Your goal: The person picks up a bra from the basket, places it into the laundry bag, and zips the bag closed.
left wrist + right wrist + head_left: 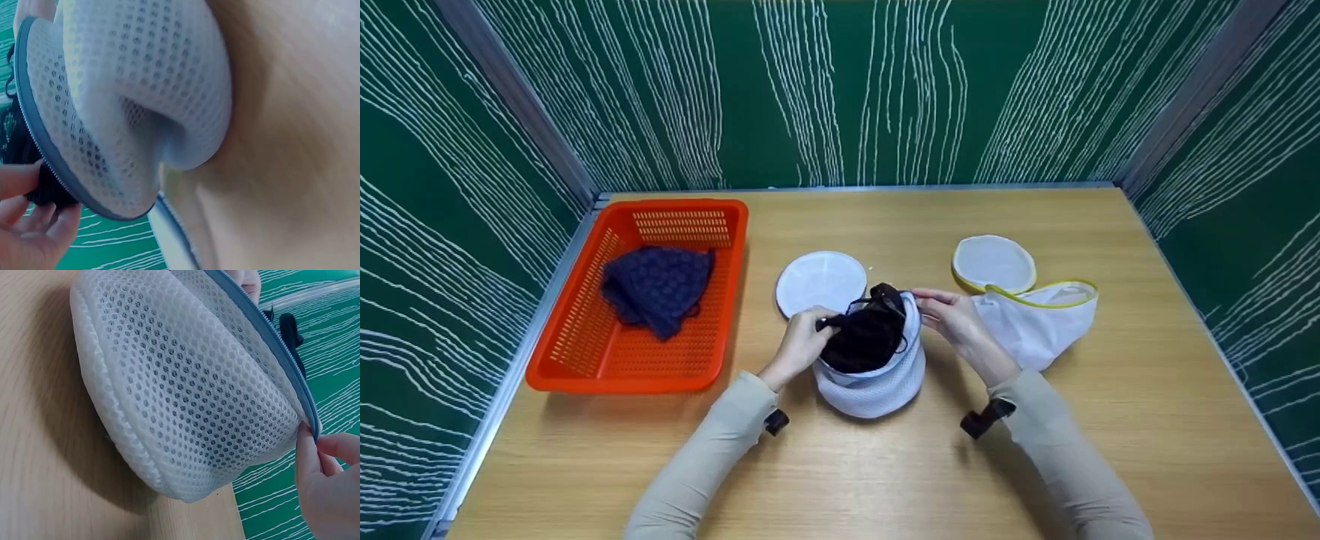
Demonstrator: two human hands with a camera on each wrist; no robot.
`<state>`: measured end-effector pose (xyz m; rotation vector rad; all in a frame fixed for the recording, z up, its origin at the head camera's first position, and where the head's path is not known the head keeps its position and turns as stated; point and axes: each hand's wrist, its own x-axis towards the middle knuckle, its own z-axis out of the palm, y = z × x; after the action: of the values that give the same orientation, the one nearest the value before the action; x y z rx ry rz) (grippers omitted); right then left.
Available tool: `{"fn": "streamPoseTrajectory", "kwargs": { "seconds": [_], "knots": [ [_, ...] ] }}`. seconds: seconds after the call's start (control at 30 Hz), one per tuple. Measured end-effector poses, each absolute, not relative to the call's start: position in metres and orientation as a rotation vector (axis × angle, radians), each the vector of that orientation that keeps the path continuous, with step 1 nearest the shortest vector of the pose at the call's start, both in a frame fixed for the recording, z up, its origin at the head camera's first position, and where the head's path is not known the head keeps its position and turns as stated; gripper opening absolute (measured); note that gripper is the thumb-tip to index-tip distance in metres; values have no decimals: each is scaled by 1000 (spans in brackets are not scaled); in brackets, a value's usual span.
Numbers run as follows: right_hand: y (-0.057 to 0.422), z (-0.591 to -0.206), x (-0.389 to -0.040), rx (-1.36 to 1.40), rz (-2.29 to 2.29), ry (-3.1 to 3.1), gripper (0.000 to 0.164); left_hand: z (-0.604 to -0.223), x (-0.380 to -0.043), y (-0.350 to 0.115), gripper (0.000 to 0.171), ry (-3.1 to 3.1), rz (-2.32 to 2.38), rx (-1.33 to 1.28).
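Pinching cloth [856, 346] with left fingers [66, 226], mesh bag [874, 394] with right [309, 455], basket [622, 385], second bag [1039, 330] flanking

White bag [877, 397]: one, standing mid-table [870, 487], mouth uppermost, black cloth item [859, 345] within.
Left hand [799, 343]: at the bag's nine o'clock, pinching the black cloth item.
Right hand [960, 324]: between two and three o'clock, fingers at the rim.
White disc [821, 281]: eleven o'clock.
Yellow-rimmed white bag [1039, 330]: near three o'clock.
Yellow-edged disc [995, 261]: two o'clock.
Orange basket [622, 385]: between nine and ten o'clock, containing navy cloth [660, 285].
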<state>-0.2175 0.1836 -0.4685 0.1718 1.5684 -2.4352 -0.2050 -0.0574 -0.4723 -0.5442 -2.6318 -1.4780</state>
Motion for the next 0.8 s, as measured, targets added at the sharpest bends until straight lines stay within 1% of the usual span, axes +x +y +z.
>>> {"fn": "streamPoseTrajectory", "kwargs": {
  "seconds": [0.13, 0.3, 0.57, 0.8],
  "knots": [
    [182, -466, -216, 177, -2433, 1560, 32, -466, -207, -58, 22, -2642, -1265, -772],
    [181, -463, -215, 174, -2421, 1577, 31, -458, -208, -55, 25, -2657, -1040, -1016],
    [180, -460, -215, 142, -2420, 1590, 28, -452, -207, -46, 25, -2728, -707, -1196],
    [178, -457, -217, 110, -2393, 1622, 29, -450, -206, -38, 23, -2756, -413, -1280]
  ]
}}
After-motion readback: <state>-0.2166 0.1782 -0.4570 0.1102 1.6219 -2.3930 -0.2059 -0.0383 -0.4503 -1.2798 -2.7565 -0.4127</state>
